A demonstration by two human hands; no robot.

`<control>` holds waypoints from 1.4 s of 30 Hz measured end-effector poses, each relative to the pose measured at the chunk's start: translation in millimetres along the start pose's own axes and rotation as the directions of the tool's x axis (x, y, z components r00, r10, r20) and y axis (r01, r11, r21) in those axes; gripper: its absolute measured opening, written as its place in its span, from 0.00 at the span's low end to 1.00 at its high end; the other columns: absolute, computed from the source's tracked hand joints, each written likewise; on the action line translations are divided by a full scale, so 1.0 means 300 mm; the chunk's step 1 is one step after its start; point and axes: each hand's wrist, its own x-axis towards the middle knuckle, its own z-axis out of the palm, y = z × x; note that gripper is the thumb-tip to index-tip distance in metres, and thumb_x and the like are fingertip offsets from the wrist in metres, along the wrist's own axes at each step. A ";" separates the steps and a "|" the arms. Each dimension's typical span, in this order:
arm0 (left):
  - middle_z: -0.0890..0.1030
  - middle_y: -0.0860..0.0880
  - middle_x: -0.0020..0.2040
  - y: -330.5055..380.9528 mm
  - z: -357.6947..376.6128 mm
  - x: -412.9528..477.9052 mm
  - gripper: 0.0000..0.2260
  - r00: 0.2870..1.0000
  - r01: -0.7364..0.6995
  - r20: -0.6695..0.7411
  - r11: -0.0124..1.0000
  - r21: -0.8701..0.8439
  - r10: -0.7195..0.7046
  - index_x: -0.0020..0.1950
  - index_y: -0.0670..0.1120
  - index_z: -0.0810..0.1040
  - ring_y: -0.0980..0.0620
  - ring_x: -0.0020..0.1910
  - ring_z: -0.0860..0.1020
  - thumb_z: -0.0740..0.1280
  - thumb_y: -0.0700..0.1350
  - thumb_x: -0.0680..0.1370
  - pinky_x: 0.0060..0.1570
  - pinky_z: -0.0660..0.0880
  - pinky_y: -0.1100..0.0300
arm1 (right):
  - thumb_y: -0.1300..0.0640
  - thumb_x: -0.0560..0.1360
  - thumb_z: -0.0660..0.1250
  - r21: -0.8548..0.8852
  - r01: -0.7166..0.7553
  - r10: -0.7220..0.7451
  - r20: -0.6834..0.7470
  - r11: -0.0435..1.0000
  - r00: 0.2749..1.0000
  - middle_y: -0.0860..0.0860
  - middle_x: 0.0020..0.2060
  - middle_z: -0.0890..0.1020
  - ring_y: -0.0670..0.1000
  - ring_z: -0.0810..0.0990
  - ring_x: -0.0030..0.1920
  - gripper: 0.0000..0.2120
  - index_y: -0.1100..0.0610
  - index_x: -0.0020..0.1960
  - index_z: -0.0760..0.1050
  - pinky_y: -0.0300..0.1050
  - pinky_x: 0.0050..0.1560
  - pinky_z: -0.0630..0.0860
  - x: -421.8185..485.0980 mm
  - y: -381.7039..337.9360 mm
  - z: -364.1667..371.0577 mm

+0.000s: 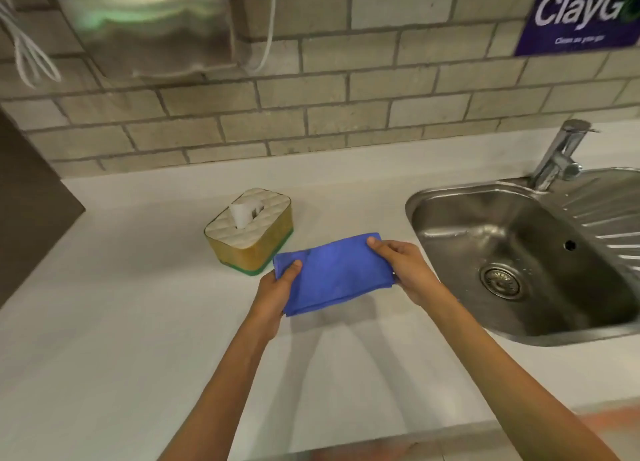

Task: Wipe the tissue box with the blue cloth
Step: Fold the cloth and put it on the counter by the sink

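Note:
A folded blue cloth [334, 273] hangs stretched between both hands, just above the white counter. My left hand [275, 294] pinches its left edge, thumb on top. My right hand [405, 270] grips its right edge, thumb on the far corner. The tissue box [249, 230] stands on the counter just beyond and left of the cloth: yellow sides, a green base, a quilted cream lid with a white tissue sticking up. The cloth's near-left corner overlaps the box's front right corner in view; whether they touch I cannot tell.
A steel sink [519, 252] with a drain and a chrome tap [561, 152] lies to the right. A brick wall runs behind the counter [138, 322], carrying a steel dispenser [145, 24] and a purple sign [581, 13]. A dark panel [31, 201] stands at the left.

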 end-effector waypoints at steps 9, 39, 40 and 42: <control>0.82 0.50 0.50 -0.119 0.368 -0.119 0.11 0.926 0.055 0.365 0.991 0.124 -0.097 0.60 0.46 0.76 0.53 0.46 0.81 0.61 0.47 0.79 0.37 0.78 0.61 | 0.65 0.69 0.71 -0.123 -0.218 0.197 -0.163 0.968 0.967 0.56 0.36 0.81 0.48 0.82 0.31 0.05 0.64 0.44 0.79 0.39 0.33 0.79 -0.176 0.118 -0.518; 0.78 0.44 0.61 -0.303 0.731 -0.244 0.26 0.969 -0.246 0.203 0.635 0.732 0.142 0.64 0.48 0.67 0.46 0.56 0.78 0.70 0.56 0.71 0.49 0.73 0.59 | 0.60 0.68 0.71 -0.699 -0.246 -0.124 -0.434 0.672 0.892 0.61 0.60 0.75 0.59 0.74 0.60 0.23 0.59 0.63 0.74 0.47 0.57 0.71 -0.301 0.248 -0.801; 0.78 0.44 0.60 -0.286 0.724 -0.237 0.25 0.971 -0.238 0.194 0.656 0.717 0.141 0.63 0.48 0.68 0.46 0.55 0.78 0.70 0.56 0.71 0.49 0.73 0.59 | 0.60 0.68 0.71 -0.699 -0.225 -0.136 -0.421 0.678 0.897 0.61 0.59 0.75 0.58 0.74 0.59 0.23 0.59 0.63 0.74 0.45 0.57 0.70 -0.291 0.234 -0.781; 0.80 0.44 0.58 -0.241 0.709 -0.223 0.23 0.974 -0.227 0.176 0.700 0.677 0.145 0.62 0.48 0.69 0.47 0.53 0.78 0.69 0.56 0.72 0.49 0.71 0.59 | 0.59 0.68 0.72 -0.684 -0.189 -0.143 -0.398 0.705 0.906 0.59 0.60 0.77 0.57 0.76 0.59 0.23 0.59 0.63 0.75 0.43 0.56 0.70 -0.266 0.200 -0.733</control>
